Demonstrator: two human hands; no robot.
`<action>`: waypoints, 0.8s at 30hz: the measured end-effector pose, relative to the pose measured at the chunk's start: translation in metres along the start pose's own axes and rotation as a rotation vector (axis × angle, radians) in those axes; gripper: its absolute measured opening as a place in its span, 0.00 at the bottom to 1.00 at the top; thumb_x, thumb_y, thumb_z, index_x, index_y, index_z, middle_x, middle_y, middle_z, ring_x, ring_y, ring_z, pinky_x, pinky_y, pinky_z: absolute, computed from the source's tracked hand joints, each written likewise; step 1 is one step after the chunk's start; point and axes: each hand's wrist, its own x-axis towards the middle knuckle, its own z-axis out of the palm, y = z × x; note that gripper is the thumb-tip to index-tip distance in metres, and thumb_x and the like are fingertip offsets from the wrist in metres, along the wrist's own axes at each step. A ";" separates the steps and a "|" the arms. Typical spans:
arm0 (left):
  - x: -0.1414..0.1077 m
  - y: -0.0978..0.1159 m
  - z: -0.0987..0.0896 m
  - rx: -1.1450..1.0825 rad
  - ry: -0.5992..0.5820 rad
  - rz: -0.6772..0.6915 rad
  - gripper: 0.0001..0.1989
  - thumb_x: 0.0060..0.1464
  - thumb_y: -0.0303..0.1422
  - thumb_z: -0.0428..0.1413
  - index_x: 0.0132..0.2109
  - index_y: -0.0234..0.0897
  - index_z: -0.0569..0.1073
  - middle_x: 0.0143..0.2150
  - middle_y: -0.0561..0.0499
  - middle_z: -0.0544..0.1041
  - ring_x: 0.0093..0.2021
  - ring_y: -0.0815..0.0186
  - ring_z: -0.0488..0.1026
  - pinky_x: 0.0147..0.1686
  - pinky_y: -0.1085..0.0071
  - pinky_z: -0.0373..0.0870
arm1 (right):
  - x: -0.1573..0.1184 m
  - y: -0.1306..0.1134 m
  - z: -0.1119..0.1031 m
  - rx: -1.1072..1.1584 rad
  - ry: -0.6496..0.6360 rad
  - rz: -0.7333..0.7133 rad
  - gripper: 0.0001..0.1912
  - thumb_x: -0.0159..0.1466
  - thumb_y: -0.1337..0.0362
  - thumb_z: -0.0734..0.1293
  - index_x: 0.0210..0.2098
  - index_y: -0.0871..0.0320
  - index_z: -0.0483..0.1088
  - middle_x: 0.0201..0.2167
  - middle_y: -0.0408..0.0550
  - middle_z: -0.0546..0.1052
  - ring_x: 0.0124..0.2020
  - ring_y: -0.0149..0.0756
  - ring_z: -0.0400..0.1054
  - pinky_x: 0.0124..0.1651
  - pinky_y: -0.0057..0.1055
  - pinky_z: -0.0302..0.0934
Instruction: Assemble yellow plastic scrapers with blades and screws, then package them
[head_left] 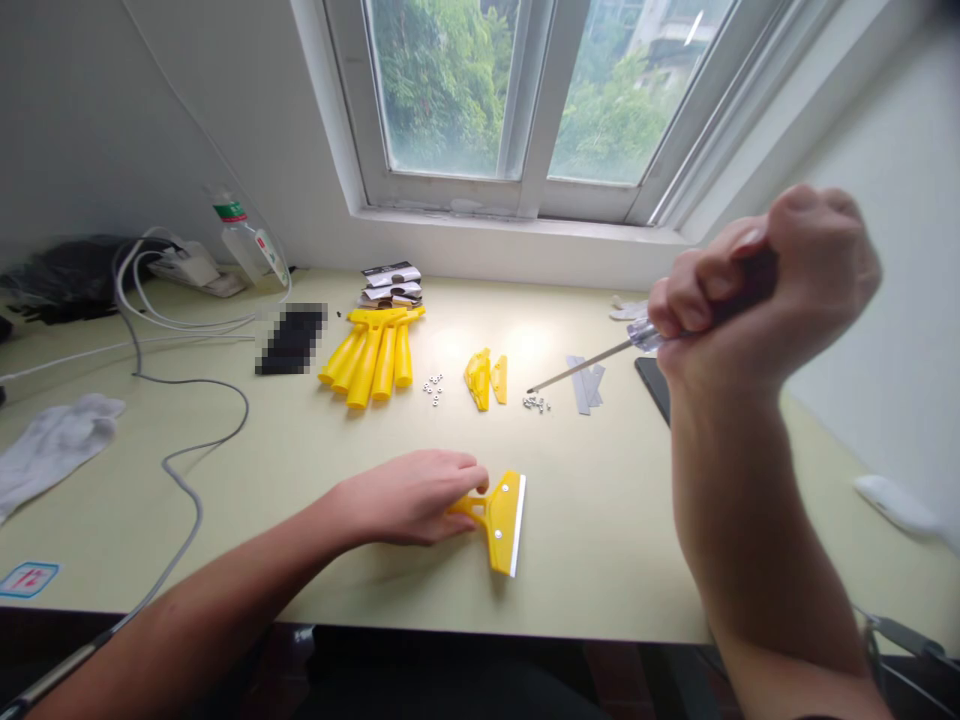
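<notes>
My left hand (420, 495) is closed round the handle of a yellow scraper (502, 520), whose head lies to the right with two screws and a straight metal blade edge showing. Raised at the right, my right hand (765, 280) grips a screwdriver (600, 358) by its clear and dark handle. The tip points down and left, above or near a small heap of screws (537, 403); contact cannot be told. Left of that heap lie yellow plastic plates (478, 380) and several small nuts (433, 386). Thin grey blades (582, 385) rest to the right of the screws.
Several yellow scraper handles (364, 365) lie behind my left hand, with black and white packets (391, 284) beyond. A plastic bottle (251, 245), cables (199, 490) and a white glove (56, 445) are at the left. A white mouse (896, 503) sits on the right.
</notes>
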 end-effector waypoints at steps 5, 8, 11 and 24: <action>0.003 -0.011 -0.009 -0.174 0.078 -0.038 0.12 0.66 0.30 0.42 0.41 0.36 0.69 0.35 0.50 0.75 0.35 0.66 0.71 0.35 0.70 0.65 | 0.005 -0.008 -0.004 0.010 0.007 -0.100 0.15 0.60 0.63 0.60 0.18 0.51 0.56 0.13 0.35 0.49 0.08 0.25 0.41 0.07 0.30 0.36; 0.010 -0.020 -0.001 -0.011 0.163 -0.109 0.12 0.66 0.32 0.42 0.43 0.36 0.71 0.36 0.48 0.74 0.37 0.63 0.71 0.38 0.67 0.66 | 0.003 -0.012 -0.004 0.025 -0.016 -0.132 0.14 0.60 0.64 0.59 0.18 0.51 0.56 0.13 0.35 0.49 0.08 0.24 0.41 0.07 0.30 0.37; 0.017 -0.028 0.013 0.236 0.322 -0.171 0.12 0.64 0.33 0.46 0.45 0.35 0.73 0.40 0.45 0.73 0.40 0.60 0.70 0.38 0.65 0.66 | -0.005 -0.011 0.000 0.043 -0.053 -0.084 0.15 0.61 0.63 0.60 0.18 0.51 0.57 0.13 0.35 0.50 0.08 0.24 0.41 0.07 0.30 0.36; 0.017 -0.033 0.022 0.391 0.348 -0.018 0.15 0.66 0.32 0.45 0.50 0.42 0.75 0.41 0.48 0.74 0.37 0.65 0.69 0.34 0.70 0.65 | -0.040 0.027 0.014 0.111 -0.310 0.254 0.18 0.62 0.54 0.67 0.22 0.52 0.57 0.13 0.34 0.54 0.10 0.24 0.46 0.10 0.28 0.38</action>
